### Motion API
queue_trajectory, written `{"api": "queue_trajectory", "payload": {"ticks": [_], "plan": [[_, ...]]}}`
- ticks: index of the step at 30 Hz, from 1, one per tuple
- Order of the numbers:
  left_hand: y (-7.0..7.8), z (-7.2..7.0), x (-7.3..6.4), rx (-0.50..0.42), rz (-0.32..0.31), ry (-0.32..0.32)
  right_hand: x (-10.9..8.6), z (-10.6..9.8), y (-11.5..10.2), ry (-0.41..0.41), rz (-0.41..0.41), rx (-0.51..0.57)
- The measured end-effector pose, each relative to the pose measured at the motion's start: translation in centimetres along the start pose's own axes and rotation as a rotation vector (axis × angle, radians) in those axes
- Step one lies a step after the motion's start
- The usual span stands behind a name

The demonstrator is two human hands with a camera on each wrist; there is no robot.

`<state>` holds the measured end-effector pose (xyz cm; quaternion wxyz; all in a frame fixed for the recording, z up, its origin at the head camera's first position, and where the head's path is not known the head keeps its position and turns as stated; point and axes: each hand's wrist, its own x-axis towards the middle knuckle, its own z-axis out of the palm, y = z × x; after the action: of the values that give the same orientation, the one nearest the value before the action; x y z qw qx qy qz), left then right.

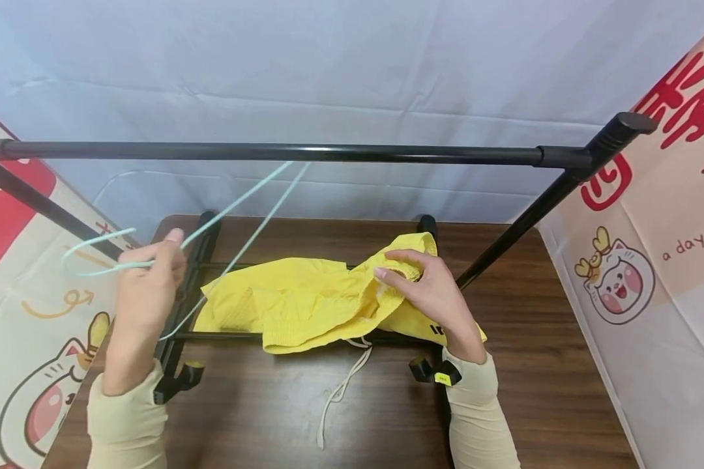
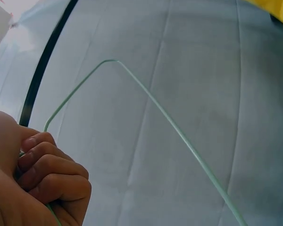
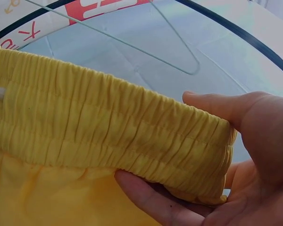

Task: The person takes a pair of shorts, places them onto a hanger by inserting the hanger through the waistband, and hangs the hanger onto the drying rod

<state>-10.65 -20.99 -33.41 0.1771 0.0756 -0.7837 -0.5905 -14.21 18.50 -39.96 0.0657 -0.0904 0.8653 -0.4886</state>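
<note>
My left hand point(image 1: 146, 286) grips a thin pale green wire hanger point(image 1: 236, 205) near its hook, fingers curled around the wire in the left wrist view. The hanger's triangle slants up to the right, and its upper end passes behind the rack's top bar. Yellow shorts point(image 1: 305, 293) with a gathered elastic waistband point(image 3: 108, 117) lie across the rack's lower bars. My right hand point(image 1: 434, 286) holds the waistband at its right end, between thumb and fingers. A white drawstring point(image 1: 345, 384) dangles from the shorts. Part of the black lettering is hidden behind the right wrist.
A black rack stands on a brown wooden table point(image 1: 540, 352); its top bar point(image 1: 328, 152) spans the view above both hands. A slanted post point(image 1: 510, 228) rises at the right. White cloth point(image 1: 352, 71) hangs behind, with printed panels on both sides.
</note>
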Motion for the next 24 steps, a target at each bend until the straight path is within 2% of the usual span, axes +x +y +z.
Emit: {"api": "queue_trajectory", "payload": {"ticks": [4, 7, 10, 18, 24], "plan": [[0.5, 1.3, -1.3, 0.076, 0.079, -0.115, -0.1, 0.0, 0.0, -0.001, 0.001, -0.012], [1.2, 2.4, -2.5, 0.055, 0.111, -0.175, 0.0, 0.0, 0.0, 0.0, -0.001, -0.019], [1.9, 3.8, -3.8, -0.07, 0.163, -0.209, 0.0, 0.0, 0.0, -0.003, 0.002, -0.02], [3.8, 8.2, -6.5, -0.415, 0.456, -0.312, 0.0, 0.1, -0.1, -0.026, 0.0, -0.022], [4.7, 10.7, -8.0, -0.695, 0.596, -0.411, -0.1, 0.1, -0.1, -0.013, -0.007, -0.031]]}}
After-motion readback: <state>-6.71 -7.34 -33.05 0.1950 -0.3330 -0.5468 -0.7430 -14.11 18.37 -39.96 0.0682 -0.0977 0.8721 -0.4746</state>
